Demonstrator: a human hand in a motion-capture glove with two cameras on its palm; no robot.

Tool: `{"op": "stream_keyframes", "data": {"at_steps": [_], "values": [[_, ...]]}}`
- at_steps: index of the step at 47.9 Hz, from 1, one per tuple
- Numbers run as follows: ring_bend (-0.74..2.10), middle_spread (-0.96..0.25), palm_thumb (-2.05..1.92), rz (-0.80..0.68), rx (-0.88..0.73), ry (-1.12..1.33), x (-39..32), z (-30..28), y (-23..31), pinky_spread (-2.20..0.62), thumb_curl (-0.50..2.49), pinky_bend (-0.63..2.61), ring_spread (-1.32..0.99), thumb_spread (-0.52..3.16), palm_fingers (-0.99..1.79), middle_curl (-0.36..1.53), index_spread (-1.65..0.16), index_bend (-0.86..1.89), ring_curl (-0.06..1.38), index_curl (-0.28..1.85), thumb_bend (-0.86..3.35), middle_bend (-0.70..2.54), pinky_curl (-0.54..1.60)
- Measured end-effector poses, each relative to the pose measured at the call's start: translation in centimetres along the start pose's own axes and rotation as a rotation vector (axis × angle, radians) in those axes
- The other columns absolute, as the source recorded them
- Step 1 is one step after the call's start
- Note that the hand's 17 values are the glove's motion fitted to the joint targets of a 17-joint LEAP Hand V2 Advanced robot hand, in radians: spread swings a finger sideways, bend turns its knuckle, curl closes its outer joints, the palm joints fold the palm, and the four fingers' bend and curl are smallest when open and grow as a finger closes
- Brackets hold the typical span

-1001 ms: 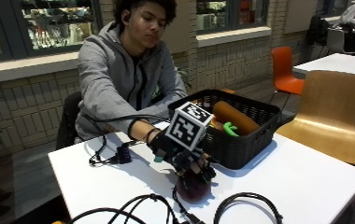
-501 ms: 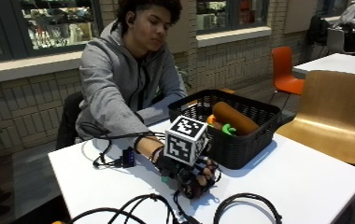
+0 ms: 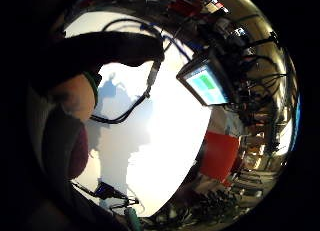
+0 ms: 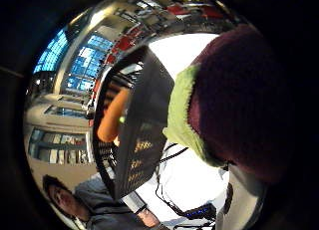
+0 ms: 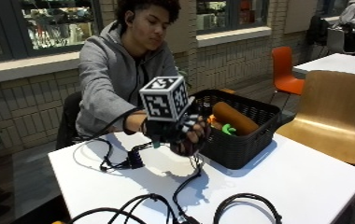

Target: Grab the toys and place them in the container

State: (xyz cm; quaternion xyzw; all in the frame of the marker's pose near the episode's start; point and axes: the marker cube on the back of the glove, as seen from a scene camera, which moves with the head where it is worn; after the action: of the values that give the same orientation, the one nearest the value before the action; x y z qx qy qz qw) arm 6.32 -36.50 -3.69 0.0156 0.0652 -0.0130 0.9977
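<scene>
Transport step in hand: gloved right hand (image 5: 183, 133), its grip curled round a maroon plush toy (image 5: 187, 145), hangs above the desk (image 5: 301, 177) beside the black basket (image 5: 239, 144), needing a carry over its rim

**Daylight, bright worktop, dark edges at the palm**

From outside I see even daylight on the white worktop (image 5: 301, 177), with soft shadows under the hand (image 5: 183, 133) and beside the basket (image 5: 239, 149). In my palm views the worktop glares nearly white, straight lines bow toward the rims, and the maroon toy (image 4: 239, 105) close to the lens is blurred.
</scene>
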Motion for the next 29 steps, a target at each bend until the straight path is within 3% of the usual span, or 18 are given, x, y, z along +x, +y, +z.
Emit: {"op": "stream_keyframes", "data": {"at_steps": [13,23,26,29], "values": [[1.19,-0.36,0.58,-0.285,0.084,0.03,-12.4,-6.8,0.7,-0.28,0.48,1.29,-0.51,1.57,0.38,0.86,-0.3,0.4,0.76,0.55,0.23,0.73,0.46],[1.24,-0.39,0.56,-0.318,-0.029,0.065,-18.6,-6.5,-1.1,-0.28,0.47,1.34,-0.52,1.58,0.28,0.96,-0.3,0.46,0.81,0.66,0.22,0.78,0.49],[1.08,-0.36,0.48,-0.279,-0.117,0.171,-19.1,-5.5,-1.9,-0.24,0.44,1.34,-0.48,1.59,0.02,0.95,-0.3,0.46,0.79,0.67,0.19,0.7,0.5],[0.78,-0.25,0.39,-0.331,-0.202,0.305,-18.4,-4.5,-2.2,-0.13,0.4,1.32,-0.37,1.53,-0.52,0.85,-0.29,0.32,0.73,0.63,0.13,0.49,0.49]]}}
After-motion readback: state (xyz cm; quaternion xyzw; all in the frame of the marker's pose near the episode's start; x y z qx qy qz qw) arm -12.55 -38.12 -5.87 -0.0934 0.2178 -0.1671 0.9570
